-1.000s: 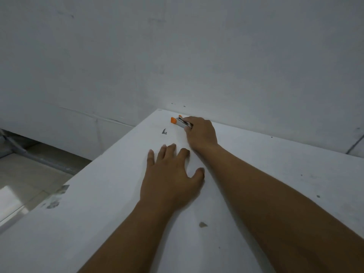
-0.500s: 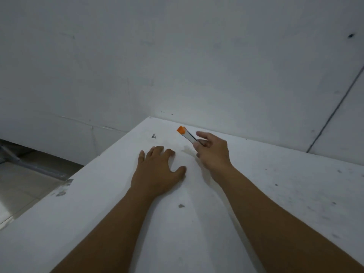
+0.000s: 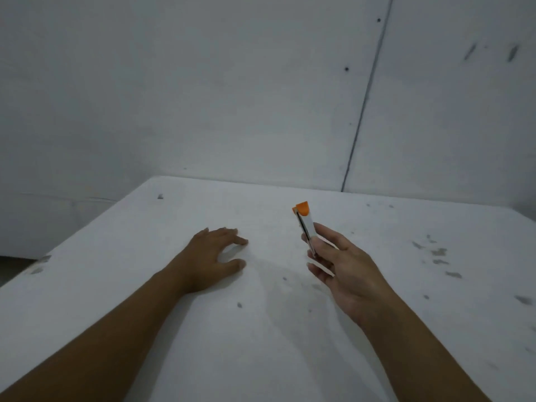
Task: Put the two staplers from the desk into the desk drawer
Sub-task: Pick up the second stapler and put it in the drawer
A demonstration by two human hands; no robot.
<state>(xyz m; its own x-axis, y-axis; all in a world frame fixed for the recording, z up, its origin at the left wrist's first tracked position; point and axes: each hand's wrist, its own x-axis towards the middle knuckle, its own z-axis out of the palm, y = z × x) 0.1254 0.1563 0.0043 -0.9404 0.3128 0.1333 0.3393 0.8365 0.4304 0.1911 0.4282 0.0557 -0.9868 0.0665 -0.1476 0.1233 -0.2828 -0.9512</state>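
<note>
Now I see my right hand [image 3: 345, 268] pinching the stapler [image 3: 306, 224] above the desk [image 3: 435, 329], orange tip up, lifted clear for carrying, I judge. Left of the stapler, my left hand [image 3: 211, 256] rests empty, fingers loosely spread, probably bracing. No drawer or second stapler shows.

The place is looking like a bare, unfinished room – possibly a plain office or a storeroom, though the dim view is giving little to go on. A white desk [image 3: 261, 343] is sitting in the corner against grey-white wall panels [image 3: 232, 82], its top showing chips and dark scuffs. A thin dark seam [image 3: 364, 100] is running down between two panels – and a small stapler [image 3: 306, 224] is hinting at office work.
</note>
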